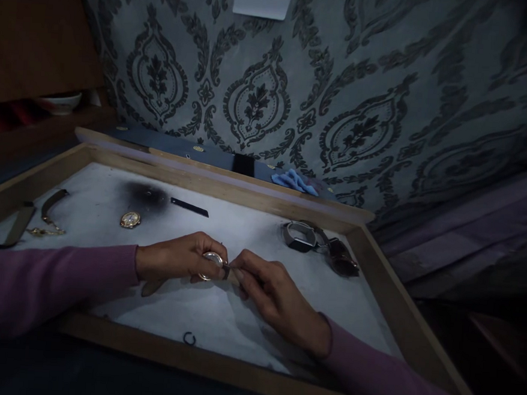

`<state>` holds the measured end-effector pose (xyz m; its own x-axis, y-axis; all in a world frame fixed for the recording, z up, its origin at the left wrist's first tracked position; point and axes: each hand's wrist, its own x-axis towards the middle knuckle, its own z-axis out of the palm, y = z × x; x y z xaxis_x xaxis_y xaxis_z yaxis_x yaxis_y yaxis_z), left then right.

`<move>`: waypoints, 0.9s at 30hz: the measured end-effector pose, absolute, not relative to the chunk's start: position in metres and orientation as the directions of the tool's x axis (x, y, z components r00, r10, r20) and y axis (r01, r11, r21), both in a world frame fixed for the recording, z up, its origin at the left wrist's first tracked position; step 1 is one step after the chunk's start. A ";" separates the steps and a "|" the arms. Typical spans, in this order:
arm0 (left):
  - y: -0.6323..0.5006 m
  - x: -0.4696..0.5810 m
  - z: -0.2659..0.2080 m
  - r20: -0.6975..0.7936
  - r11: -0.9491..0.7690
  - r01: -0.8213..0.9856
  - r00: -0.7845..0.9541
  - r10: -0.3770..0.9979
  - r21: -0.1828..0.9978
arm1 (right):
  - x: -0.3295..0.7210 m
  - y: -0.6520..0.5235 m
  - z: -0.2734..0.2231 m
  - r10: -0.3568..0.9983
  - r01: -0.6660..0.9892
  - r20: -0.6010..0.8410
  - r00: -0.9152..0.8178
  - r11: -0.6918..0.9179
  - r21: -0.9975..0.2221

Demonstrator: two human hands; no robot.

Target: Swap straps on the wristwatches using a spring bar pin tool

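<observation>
My left hand (180, 257) is closed around a wristwatch (211, 260) with a round, light dial and a shiny gold-toned rim. A short strap (233, 276) runs from the watch's right side, dark near the case and paler further out. The fingertips of my right hand (271, 291) pinch this strap close to the case. Whether a small tool is also between them is too dim to tell. Beneath my left wrist, part of another strap piece (151, 287) shows. Both hands are over the white surface of a wood-framed tray (237, 189).
A gold-toned watch case (130, 219) and a dark flat strip (189, 207) lie beyond my hands. At left are strap pieces (20, 225) and a gold chain (47, 231). A silver watch (300, 235) and sunglasses (343, 257) sit at right. A black ring (189, 338) lies near the front edge.
</observation>
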<state>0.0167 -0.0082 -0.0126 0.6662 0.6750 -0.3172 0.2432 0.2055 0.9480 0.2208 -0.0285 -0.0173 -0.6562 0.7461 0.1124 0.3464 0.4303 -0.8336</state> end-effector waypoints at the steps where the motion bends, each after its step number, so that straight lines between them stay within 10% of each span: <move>1: -0.008 0.017 -0.013 -0.316 0.210 0.237 0.667 0.675 0.949 | 0.221 -0.029 -0.017 0.747 0.346 0.113 -0.655 0.430 -0.834; 27: -0.009 0.017 -0.010 -0.320 0.208 0.245 0.661 0.679 0.947 | 0.221 -0.028 -0.018 0.743 0.330 0.122 -0.657 0.430 -0.841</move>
<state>0.0167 -0.0085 -0.0102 0.6609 0.6787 -0.3203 0.2454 0.2078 0.9469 0.2211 -0.0281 -0.0178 -0.6575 0.7435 0.1225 0.3297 0.4300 -0.8405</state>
